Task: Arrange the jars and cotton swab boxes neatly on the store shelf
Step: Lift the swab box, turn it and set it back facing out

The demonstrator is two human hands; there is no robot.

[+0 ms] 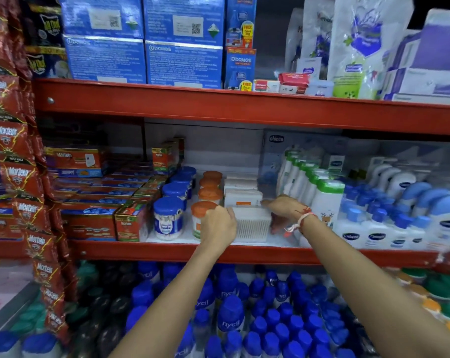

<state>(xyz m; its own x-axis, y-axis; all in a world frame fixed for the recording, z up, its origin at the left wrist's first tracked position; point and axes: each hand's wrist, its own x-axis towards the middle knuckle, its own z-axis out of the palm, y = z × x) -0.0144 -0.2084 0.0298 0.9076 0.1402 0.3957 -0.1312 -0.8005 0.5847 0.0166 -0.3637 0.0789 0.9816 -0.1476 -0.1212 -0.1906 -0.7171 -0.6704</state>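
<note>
While both hands grip it, clear swab box stands upright

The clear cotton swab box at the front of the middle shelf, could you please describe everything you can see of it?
The front swab box is a clear plastic rectangular box packed with upright white swabs that show as fine vertical lines. It sits upright at the front edge of the middle shelf, ahead of a row of similar white boxes. The left hand presses its left side, the right hand its right end. An orange-lidded jar stands to its left, behind the left hand.
</note>
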